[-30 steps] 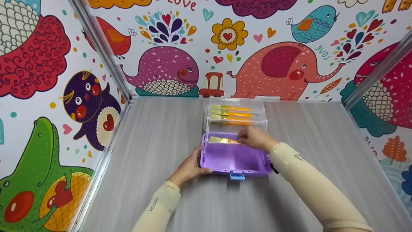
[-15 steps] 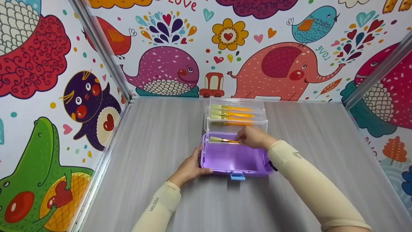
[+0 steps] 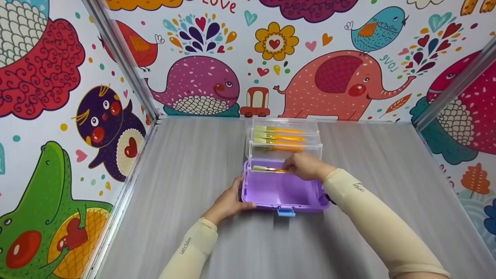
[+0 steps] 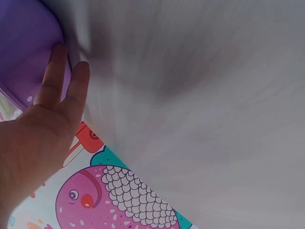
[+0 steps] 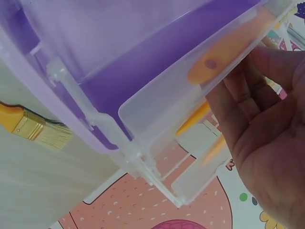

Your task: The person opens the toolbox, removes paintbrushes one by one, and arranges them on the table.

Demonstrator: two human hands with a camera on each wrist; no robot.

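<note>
A purple storage box (image 3: 285, 190) stands with its lid raised and its clear tiered trays (image 3: 316, 137) fanned out behind. My left hand (image 3: 228, 199) rests at its left front corner, the thumb on the front rim. In the left wrist view, straight fingers (image 4: 51, 78) lie against the purple side wall. Over the lowest clear tray, my right hand (image 3: 308, 166) pinches the orange handle of a flat paintbrush (image 3: 265, 168), which lies edge-on with pale bristles to the left. Seen from the right wrist, the paintbrush handle (image 5: 209, 62) shows through the translucent tray wall.
Several orange-handled brushes (image 3: 279, 138) lie in the upper trays. A blue latch (image 3: 286, 211) hangs from the box front. Another brush (image 5: 47, 133) lies on the table beside the box in the right wrist view. Printed panels (image 3: 201, 81) wall in the grey table (image 3: 186, 155).
The paintbrush in my right hand has turned from showing its flat face to edge-on, staying over the lowest tray. My left hand and the box have kept their places.
</note>
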